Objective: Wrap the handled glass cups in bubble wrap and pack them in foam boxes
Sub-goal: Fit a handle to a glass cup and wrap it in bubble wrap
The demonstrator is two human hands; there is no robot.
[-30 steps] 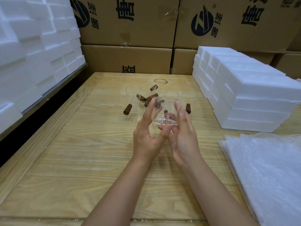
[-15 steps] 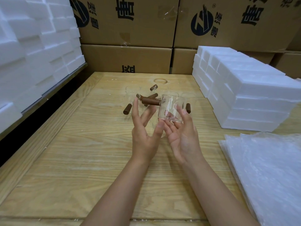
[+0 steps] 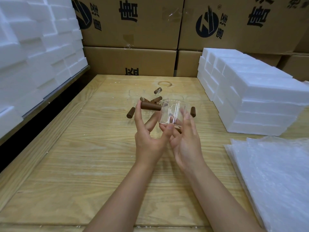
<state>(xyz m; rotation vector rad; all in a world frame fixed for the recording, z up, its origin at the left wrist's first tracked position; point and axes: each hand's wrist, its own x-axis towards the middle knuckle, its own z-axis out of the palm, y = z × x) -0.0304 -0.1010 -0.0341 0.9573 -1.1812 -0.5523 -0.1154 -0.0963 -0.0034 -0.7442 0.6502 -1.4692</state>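
Observation:
A clear glass cup point(image 3: 172, 113) with a brown wooden handle point(image 3: 150, 106) is held above the wooden table point(image 3: 83, 164), handle pointing left. My left hand point(image 3: 148, 141) pinches it, with the index fingertip on the handle's end and the thumb at the cup's lower edge. My right hand point(image 3: 187, 141) cradles the cup's right and far side, its fingers partly seen through the glass. Several more handled glass cups point(image 3: 143, 99) lie behind it on the table. A pile of bubble wrap sheets point(image 3: 275, 178) lies at the right.
White foam boxes point(image 3: 260, 101) are stacked at the right, more foam boxes point(image 3: 33, 51) on the left beyond a dark gap. Printed cardboard cartons point(image 3: 133, 61) wall off the table's far edge.
The cup has been turned between my hands so its handle points left, and it has risen slightly. My left index finger has moved onto the handle's end.

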